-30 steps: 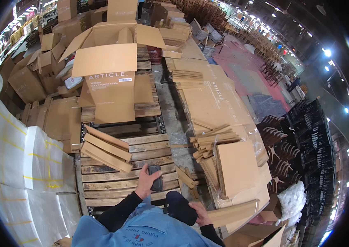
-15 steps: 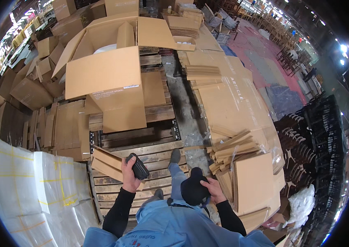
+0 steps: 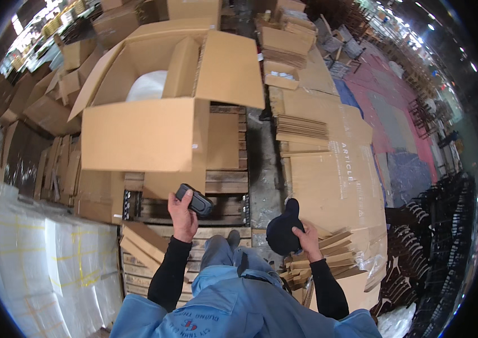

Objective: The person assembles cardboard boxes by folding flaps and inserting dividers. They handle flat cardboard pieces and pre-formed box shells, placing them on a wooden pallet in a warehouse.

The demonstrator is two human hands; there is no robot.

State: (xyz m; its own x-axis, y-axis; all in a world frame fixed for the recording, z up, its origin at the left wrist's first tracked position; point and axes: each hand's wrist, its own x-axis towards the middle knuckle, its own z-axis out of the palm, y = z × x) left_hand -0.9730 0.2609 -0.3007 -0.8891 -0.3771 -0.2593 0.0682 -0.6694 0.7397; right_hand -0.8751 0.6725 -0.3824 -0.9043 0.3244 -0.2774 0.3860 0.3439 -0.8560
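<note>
My left hand [image 3: 183,218] is closed round a small black oblong case or device [image 3: 199,204], thumb on top; its exact kind does not show. In my right hand [image 3: 308,239] is a dark cap [image 3: 282,233], pinched at its edge with the brim pointing away from me. Ahead of my left hand stands a large open carton [image 3: 137,135], its flaps spread. A white rounded thing [image 3: 147,85] lies inside it, partly hidden by the walls. Below the cap are loose cardboard strips [image 3: 329,253].
Wooden pallets [image 3: 226,183] lie underfoot and beneath the carton. White wrapped blocks [image 3: 70,253] with yellow straps line the left. Flat cardboard sheets [image 3: 329,169] are stacked along the right, dark stacked chair parts [image 3: 408,248] beyond. A small open box [image 3: 282,76] sits farther off.
I have stepped forward, and the open carton appears nearer. Both hands have moved forward, still holding the black case and the cap. The cap has shifted right, over the cardboard stack's edge.
</note>
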